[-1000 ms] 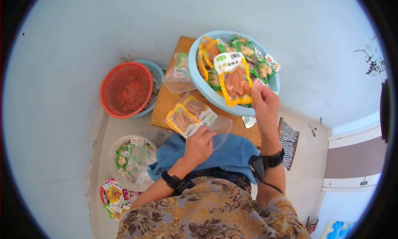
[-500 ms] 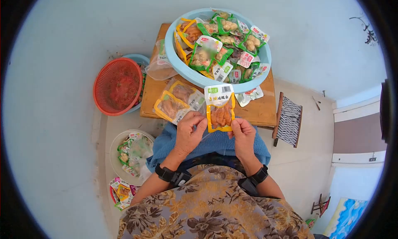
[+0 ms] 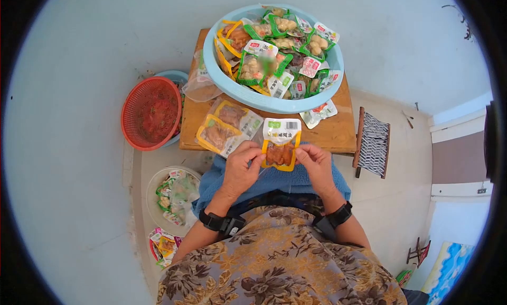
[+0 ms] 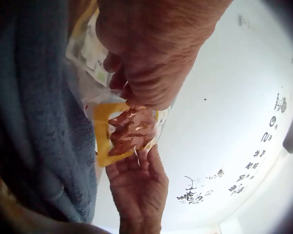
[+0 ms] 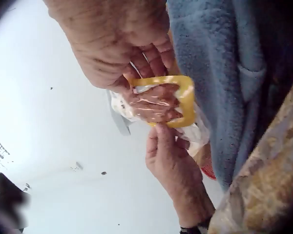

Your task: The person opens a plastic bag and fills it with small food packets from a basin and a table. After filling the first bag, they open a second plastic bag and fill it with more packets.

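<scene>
Both hands hold one yellow-edged packet [image 3: 280, 146] with brown pieces showing through its window, just over the lap. The left hand [image 3: 241, 170] pinches its left edge between thumb and fingers, and the right hand [image 3: 317, 167] pinches the right edge. In the left wrist view the packet [image 4: 132, 131] spans between the left hand [image 4: 156, 48] and the right hand [image 4: 139, 190]. The right wrist view shows the packet [image 5: 158, 103] too. A clear bag with two similar packets [image 3: 228, 126] lies beside the left hand, on the wooden table [image 3: 327, 137].
A light blue basin [image 3: 210, 56] full of packets stands on the table. At the left are a red colander [image 3: 151, 113] over a blue basin and a white tub [image 3: 151, 194] with packets. A blue towel [image 3: 338, 183] covers the lap. A woven stool [image 3: 374, 144] stands at the right.
The right hand has come down from over the blue basin with the packet, and the left hand has let go of the clear bag and taken the packet's other edge. The view has shifted.
</scene>
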The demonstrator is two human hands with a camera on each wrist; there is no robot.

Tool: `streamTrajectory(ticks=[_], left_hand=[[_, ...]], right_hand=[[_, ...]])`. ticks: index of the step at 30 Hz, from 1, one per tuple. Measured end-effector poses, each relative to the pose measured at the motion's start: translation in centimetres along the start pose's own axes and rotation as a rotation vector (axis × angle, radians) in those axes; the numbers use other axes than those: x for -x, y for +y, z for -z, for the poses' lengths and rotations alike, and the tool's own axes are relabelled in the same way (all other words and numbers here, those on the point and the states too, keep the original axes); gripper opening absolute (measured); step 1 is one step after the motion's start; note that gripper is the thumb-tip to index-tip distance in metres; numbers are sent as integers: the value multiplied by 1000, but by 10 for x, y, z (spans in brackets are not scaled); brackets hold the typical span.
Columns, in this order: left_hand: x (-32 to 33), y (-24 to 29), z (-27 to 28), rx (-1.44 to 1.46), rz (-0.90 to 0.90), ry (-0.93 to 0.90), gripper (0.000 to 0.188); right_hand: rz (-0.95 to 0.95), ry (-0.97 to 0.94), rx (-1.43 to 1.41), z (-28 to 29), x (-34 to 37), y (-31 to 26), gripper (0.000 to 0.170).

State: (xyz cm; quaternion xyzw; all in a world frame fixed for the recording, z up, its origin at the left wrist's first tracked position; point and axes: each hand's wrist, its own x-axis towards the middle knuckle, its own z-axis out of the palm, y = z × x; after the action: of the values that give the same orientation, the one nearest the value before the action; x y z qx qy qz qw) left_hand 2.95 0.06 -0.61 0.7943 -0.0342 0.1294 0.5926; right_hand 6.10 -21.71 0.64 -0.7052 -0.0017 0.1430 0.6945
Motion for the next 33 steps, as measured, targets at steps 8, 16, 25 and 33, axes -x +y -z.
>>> streamTrajectory(ticks=[8, 16, 25, 33], left_hand=[[3, 2, 3, -82, -70, -124, 8], [2, 9, 3, -242, -148, -277, 8], [4, 10, -1, -234, -147, -123, 22], [3, 17, -11, -247, -143, -78, 40]], right_hand=[[-144, -304, 58, 18, -20, -51, 41], [19, -562, 598, 24, -24, -65, 23], [-293, -289, 286, 38, -4, -56, 26], [-371, -14, -265, 34, 25, -28, 30]])
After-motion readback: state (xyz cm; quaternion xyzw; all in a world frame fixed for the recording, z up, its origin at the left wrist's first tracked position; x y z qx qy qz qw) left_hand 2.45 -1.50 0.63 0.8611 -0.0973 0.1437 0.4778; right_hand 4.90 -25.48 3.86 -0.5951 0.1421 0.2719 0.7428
